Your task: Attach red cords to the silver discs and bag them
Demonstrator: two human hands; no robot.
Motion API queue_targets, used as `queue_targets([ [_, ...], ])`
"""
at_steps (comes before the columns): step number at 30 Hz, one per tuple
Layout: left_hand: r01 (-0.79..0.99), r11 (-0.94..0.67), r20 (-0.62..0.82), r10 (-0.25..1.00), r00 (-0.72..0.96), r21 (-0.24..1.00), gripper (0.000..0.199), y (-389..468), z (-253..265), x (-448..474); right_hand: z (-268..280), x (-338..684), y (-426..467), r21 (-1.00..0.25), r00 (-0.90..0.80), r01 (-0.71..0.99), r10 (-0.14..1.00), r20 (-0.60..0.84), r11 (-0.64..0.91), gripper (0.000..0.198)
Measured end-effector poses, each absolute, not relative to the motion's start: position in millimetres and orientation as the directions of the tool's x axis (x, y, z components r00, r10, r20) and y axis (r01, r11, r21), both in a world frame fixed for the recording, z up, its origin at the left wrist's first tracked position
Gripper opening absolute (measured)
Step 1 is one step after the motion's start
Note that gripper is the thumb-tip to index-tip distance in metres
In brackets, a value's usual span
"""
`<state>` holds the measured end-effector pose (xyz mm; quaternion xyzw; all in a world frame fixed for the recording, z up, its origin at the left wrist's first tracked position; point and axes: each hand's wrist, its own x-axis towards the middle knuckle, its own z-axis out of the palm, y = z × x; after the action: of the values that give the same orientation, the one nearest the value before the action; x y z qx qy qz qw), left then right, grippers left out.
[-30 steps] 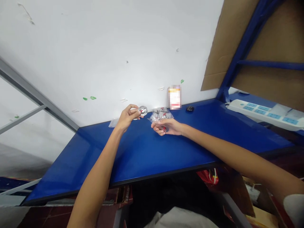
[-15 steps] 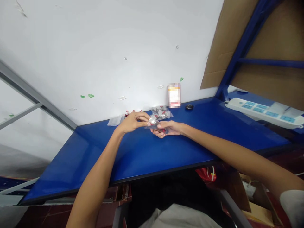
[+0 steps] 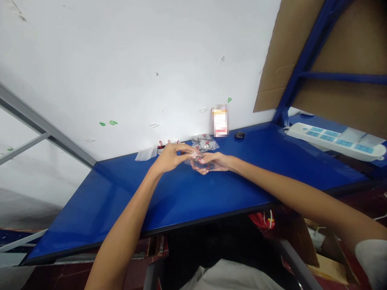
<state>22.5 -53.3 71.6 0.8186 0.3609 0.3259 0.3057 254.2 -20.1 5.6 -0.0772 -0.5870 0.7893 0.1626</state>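
Note:
Between my two hands, above the blue table [image 3: 175,197], is a small clear plastic bag [image 3: 196,159] with something round and red-marked in it. My left hand [image 3: 175,156] pinches the bag's left end between thumb and fingers. From the right, my right hand [image 3: 213,162] grips the bag, thumb on top and fingers curled beneath. Just behind the hands lie several bagged round silvery pieces [image 3: 206,144] with red marks. Left of these, flat clear bags [image 3: 146,154] lie by the wall, beside small items with red cords [image 3: 161,147], partly hidden by my left hand.
A blurred upright card [image 3: 220,121] leans on the white wall. Near it sits a small black object [image 3: 240,135]. A white power strip [image 3: 335,141] with blue sockets lies at the right, below a blue metal frame [image 3: 308,52] with cardboard.
The plastic between my hands looks more crumpled, and the round piece shows less clearly. My left hand has shifted slightly toward the right hand. The camera view has moved a little.

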Motion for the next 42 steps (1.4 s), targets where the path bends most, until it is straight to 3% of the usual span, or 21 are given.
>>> queue_targets([
  [5,0.391,-0.617,0.386,0.759,0.524,0.683,0.033,-54.3,80.4,17.7,6.8,252.3,-20.7,-0.927,-0.916,-0.228,0.388,0.1,-0.299,0.03],
  [9,0.336,-0.677,0.406,0.69,0.599,0.655,0.019,-55.6,83.5,19.4,5.7,251.4,-20.4,-0.881,-0.882,-0.303,0.457,0.115,-0.364,0.03],
  [12,0.344,-0.7,0.444,0.682,0.581,0.626,0.021,-56.4,80.3,24.5,4.3,251.5,-19.1,-0.856,-0.87,-0.35,0.47,0.147,-0.381,0.029],
  [20,0.331,-0.632,0.433,0.746,0.506,0.701,0.016,-51.1,64.7,30.6,4.6,251.1,-18.5,-0.835,-0.853,-0.397,0.489,0.182,-0.382,0.03],
  [25,0.267,-0.653,0.532,0.743,0.407,0.708,0.017,-51.4,64.8,33.4,5.8,251.8,-18.9,-0.914,-0.803,-0.345,0.571,0.17,-0.214,0.038],
  [32,0.351,-0.665,0.559,0.746,0.363,0.659,0.014,-48.5,65.2,30.3,3.6,251.0,-9.0,-0.967,-0.637,-0.151,0.728,0.255,0.207,0.047],
  [35,0.378,-0.636,0.543,0.772,0.33,0.673,0.017,-43.0,60.2,27.0,1.1,250.2,-4.5,-0.961,-0.54,-0.089,0.798,0.268,0.263,0.044],
  [39,0.409,-0.482,0.443,0.876,0.192,0.775,0.041,-32.0,47.1,24.5,-1.7,250.7,-1.3,-0.957,-0.442,-0.077,0.85,0.285,0.281,0.041],
  [42,0.351,-0.405,0.334,0.909,0.248,0.844,0.039,-24.2,35.2,25.4,-3.1,250.7,-0.9,-0.944,-0.444,-0.047,0.84,0.312,0.325,0.04],
])
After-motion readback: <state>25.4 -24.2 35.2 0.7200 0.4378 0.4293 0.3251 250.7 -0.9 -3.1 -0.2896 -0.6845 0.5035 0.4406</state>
